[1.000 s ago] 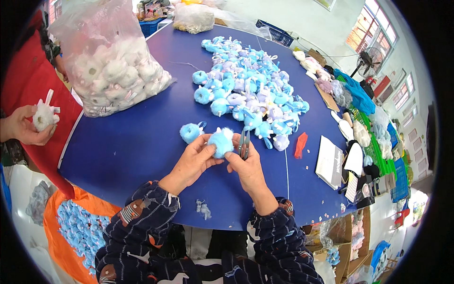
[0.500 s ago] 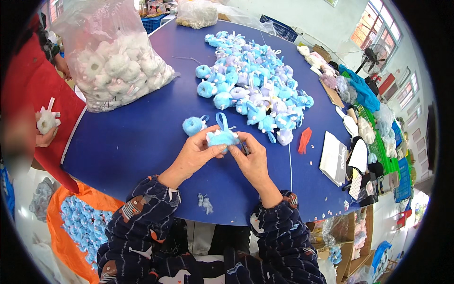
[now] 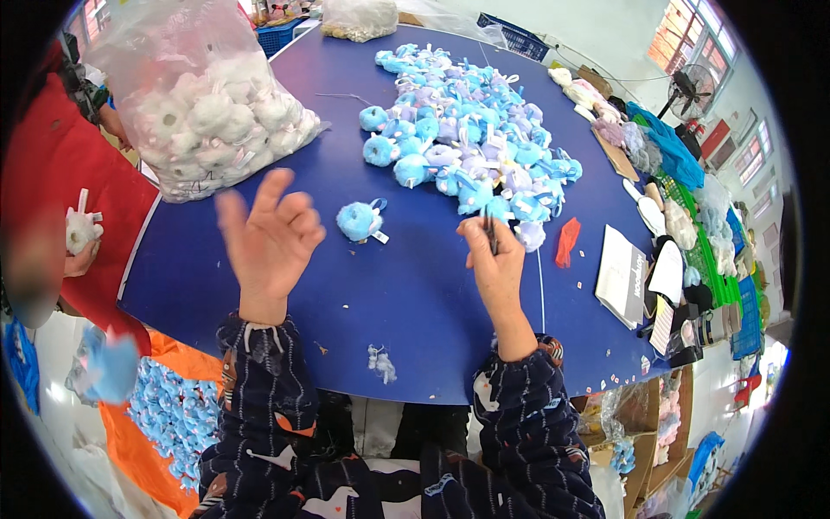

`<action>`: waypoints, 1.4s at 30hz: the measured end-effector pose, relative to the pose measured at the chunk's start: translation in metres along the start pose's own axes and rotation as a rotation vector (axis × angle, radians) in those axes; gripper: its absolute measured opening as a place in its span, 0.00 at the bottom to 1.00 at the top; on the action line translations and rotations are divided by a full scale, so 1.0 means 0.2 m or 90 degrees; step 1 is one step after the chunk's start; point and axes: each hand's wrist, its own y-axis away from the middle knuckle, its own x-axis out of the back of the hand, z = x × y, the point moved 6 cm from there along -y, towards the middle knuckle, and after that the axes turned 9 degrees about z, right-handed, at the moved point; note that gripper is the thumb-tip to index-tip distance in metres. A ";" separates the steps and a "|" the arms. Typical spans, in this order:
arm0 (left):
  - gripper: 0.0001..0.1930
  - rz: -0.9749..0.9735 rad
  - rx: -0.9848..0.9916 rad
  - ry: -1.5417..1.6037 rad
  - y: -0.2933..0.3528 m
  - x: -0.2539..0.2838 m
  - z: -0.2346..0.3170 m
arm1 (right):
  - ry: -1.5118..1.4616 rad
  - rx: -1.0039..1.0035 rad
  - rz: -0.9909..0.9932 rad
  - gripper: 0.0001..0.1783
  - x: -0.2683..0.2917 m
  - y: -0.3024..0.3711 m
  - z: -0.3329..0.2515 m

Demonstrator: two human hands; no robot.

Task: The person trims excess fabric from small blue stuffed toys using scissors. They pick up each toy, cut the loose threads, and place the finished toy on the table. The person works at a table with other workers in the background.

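My left hand (image 3: 275, 246) is raised over the left part of the blue table (image 3: 415, 333), fingers spread, nothing in it. A blurred blue plush piece (image 3: 112, 368) is in mid-air beyond the table's left edge, near an orange sheet (image 3: 143, 454). My right hand (image 3: 496, 264) pinches small dark thread snips (image 3: 492, 235) pointing away from me, just short of a heap of blue and lilac plush pieces (image 3: 413, 170). Between my hands, a single fluffy blue plush ring (image 3: 358, 221) with a ribbon loop and a small white tag lies on the table.
A clear bag of white plush pieces (image 3: 216, 121) stands at the back left. Beside it, a person's hand (image 3: 82, 259) holds a white plush piece (image 3: 83, 232). Several blue plush pieces lie on the orange sheet. A red scrap (image 3: 566, 242), grey fluff (image 3: 380, 365) and a white notebook (image 3: 618, 277) lie on the table.
My left hand has let go of the blue plush piece, which flies to the lower left, and has opened. My right hand has moved right with the snips.
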 end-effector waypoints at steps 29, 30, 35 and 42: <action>0.26 0.130 0.285 -0.318 0.02 0.07 -0.60 | -0.306 -0.310 -0.186 0.13 -0.12 0.10 0.08; 0.26 0.140 0.253 -0.346 0.01 0.07 -0.59 | -0.302 -0.319 -0.194 0.12 -0.12 0.10 0.08; 0.30 0.136 -0.008 -0.538 0.01 0.03 -0.50 | -0.310 -0.359 -0.253 0.12 -0.12 0.11 0.07; 0.20 0.122 0.227 -0.450 0.01 0.08 -0.56 | -0.468 -0.364 -0.135 0.14 -0.06 0.07 0.02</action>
